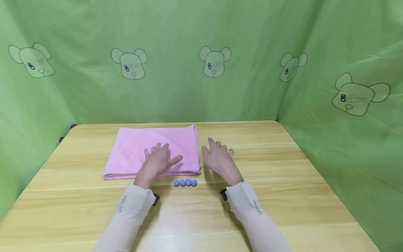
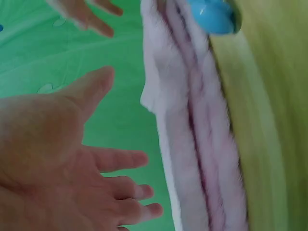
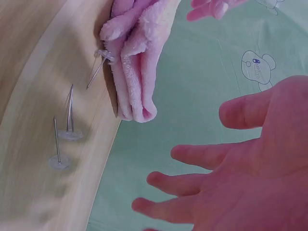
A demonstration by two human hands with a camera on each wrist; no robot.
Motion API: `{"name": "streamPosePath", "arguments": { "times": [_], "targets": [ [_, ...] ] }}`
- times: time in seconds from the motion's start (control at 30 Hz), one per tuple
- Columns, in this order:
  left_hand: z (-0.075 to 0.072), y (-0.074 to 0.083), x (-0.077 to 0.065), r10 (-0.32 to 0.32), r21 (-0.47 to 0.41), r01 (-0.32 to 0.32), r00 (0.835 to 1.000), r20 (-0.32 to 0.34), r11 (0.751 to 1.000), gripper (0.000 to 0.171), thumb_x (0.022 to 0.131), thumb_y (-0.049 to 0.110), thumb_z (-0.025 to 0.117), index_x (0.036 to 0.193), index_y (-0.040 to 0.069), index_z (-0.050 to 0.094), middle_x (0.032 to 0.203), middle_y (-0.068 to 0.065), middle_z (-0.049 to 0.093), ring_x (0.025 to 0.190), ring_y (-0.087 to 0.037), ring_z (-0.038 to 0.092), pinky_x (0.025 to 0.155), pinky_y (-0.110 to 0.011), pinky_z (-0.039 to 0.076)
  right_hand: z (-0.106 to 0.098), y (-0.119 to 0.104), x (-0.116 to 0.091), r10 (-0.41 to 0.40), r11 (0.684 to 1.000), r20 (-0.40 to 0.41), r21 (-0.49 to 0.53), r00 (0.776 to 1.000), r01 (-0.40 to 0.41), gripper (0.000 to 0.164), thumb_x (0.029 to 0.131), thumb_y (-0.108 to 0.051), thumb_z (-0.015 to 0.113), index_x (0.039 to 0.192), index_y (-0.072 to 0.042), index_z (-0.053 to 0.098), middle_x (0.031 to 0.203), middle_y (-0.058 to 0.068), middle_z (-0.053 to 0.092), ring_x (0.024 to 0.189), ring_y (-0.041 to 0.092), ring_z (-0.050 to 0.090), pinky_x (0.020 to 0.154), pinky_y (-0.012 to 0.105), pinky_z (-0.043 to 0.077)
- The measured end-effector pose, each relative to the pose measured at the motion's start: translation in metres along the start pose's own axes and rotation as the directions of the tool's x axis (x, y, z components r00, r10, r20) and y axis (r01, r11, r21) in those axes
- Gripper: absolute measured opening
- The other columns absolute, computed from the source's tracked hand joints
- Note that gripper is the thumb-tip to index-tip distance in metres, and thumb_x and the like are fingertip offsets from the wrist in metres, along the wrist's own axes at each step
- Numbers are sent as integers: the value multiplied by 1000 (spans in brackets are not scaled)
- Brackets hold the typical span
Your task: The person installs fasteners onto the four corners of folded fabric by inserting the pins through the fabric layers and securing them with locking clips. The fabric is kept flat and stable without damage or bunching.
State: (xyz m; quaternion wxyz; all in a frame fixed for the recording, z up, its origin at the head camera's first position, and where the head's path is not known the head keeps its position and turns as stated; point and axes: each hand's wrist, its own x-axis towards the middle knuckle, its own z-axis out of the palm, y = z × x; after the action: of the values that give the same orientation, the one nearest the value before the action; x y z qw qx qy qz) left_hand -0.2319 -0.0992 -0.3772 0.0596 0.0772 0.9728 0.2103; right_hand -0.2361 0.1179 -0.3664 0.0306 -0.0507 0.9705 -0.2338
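Observation:
A folded pink towel [image 1: 129,150] lies on the table's left-centre, its layered edge facing the person. Over its near right part hovers the left hand [image 1: 156,162], fingers spread and relaxed, holding nothing. Just right of the towel the right hand [image 1: 221,161] hangs above the table, also with extended fingers and an unfilled palm. Several small blue rounded pieces [image 1: 188,182] line up in front of the towel, and one glossy blue piece [image 2: 211,17] shows in the left wrist view. Pins with clear disc heads [image 3: 70,134] stand point-up near the towel's corner; another clear-headed pin [image 3: 103,55] leans against the towel.
The wooden table [image 1: 283,196] has rounded far corners. Green curtains [image 1: 176,94] printed with bear heads enclose its back and sides. Dark objects [image 1: 62,139] peek out at the left edge. Black bands [image 1: 223,194] sit at both wrists.

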Motion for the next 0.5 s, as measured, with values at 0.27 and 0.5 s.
{"name": "streamPosePath", "arguments": {
  "times": [0.27, 0.5],
  "targets": [
    [12, 13, 1, 101, -60, -101, 995, 0, 993, 77, 94, 52, 57, 149, 2, 33, 149, -25, 31, 136, -45, 20, 108, -66, 8, 7, -5, 1, -49, 999, -4, 10, 999, 49, 58, 104, -43, 32, 150, -7, 33, 144, 24, 40, 129, 44, 35, 106, 60, 19],
    [19, 17, 2, 141, -158, -135, 990, 30, 978, 71, 93, 47, 63, 146, 6, 40, 148, -30, 28, 133, -45, 27, 109, -58, 23, 13, -11, 1, -134, 991, -7, -12, 991, 134, 42, 105, -29, 40, 140, -8, 49, 134, 14, 55, 121, 36, 48, 97, 51, 34]
  ]
}}
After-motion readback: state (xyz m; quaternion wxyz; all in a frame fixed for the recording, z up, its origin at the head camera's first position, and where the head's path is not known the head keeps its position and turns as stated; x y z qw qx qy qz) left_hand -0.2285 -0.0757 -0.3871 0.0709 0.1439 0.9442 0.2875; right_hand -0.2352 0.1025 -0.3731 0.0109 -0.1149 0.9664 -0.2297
